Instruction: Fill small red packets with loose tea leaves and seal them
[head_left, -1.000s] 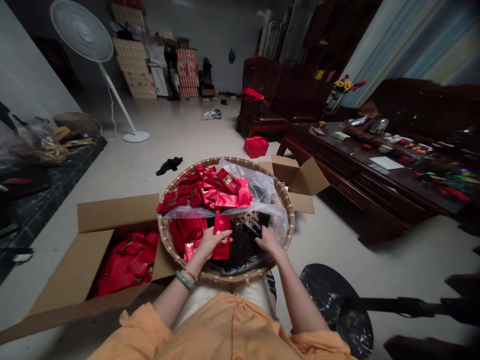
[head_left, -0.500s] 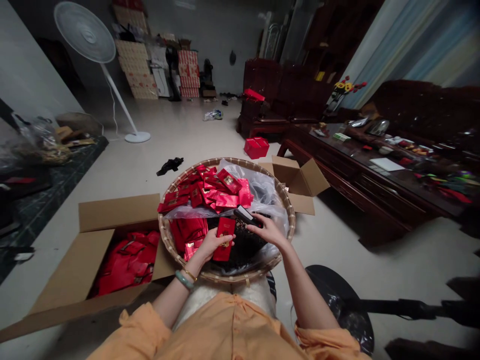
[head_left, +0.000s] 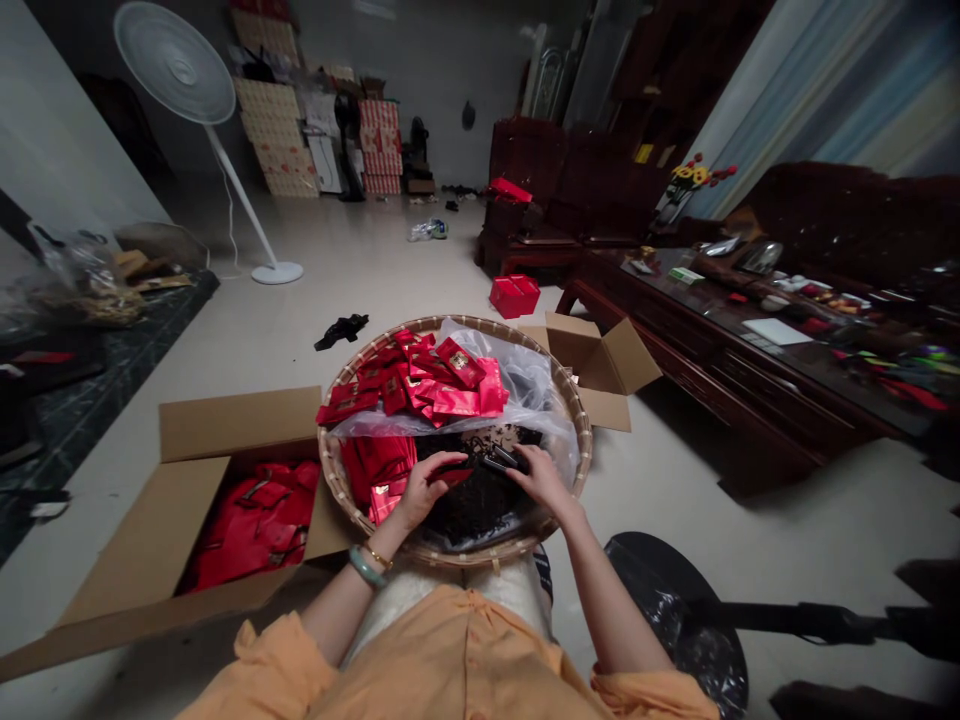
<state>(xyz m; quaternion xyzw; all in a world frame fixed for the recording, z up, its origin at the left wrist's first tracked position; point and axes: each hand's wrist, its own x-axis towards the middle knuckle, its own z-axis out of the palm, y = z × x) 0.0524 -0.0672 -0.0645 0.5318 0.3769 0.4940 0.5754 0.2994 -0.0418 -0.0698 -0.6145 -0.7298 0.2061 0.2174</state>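
Red packet [head_left: 451, 476] pinched in L grip [head_left: 421, 492], black tool [head_left: 501, 461] in R grip [head_left: 543, 482]; prob. partway: packets [head_left: 401, 380] piled, loose dark bits [head_left: 469, 508] left.

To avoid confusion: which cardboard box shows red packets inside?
The left box, beside the basket: red packets show inside; none show in the right box.

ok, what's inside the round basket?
Basket: heaped red packets, translucent plastic, stacked red packets at left, dark loose material. What's under the heap and dark material is covered.
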